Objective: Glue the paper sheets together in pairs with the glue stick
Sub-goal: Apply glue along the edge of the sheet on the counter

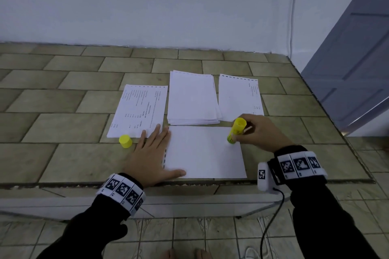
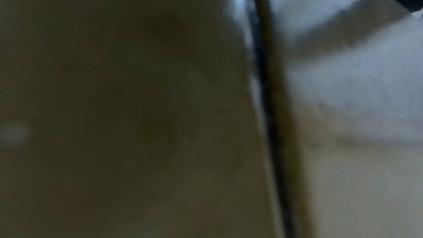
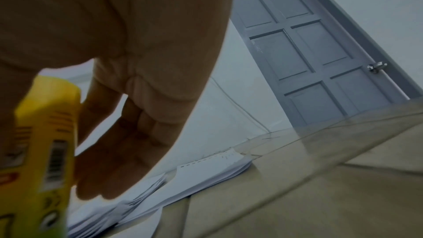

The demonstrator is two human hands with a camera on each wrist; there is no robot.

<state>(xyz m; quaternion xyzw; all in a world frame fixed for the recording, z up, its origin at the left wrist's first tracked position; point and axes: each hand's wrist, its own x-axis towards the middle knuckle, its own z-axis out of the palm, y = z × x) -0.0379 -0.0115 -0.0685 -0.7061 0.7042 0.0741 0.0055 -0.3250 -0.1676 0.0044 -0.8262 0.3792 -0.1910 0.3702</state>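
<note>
- Two hands work over a tiled counter (image 1: 63,124).
- Right hand (image 1: 261,132) has its grip pinched round a yellow glue stick (image 1: 236,130), fingers curled about the barrel; the stick is tilted, its lower end touching a blank sheet (image 1: 204,153) at that sheet's far right corner.
- From the right wrist the stick (image 3: 43,151) fills the left of the view, with the fingers (image 3: 128,151) curled just beside it.
- Left hand (image 1: 151,153) lies flat, its grip spread, fingers straight; the thumb rests on the sheet's near left corner, and the fingertips reach the printed sheet.
- Just left of the left grip, a yellow cap (image 1: 125,141) stands on the counter, touching the near edge of a printed sheet (image 1: 139,109).
- Beyond the two grips, between them, lies a stack (image 1: 193,99) of blank paper.
- Just beyond the right grip lies another sheet (image 1: 240,96), its near edge partly behind the stick.
- Right of the right grip stands a grey door (image 3: 309,52).
- Left wrist view is dark and blurred; nothing there can be told apart.
</note>
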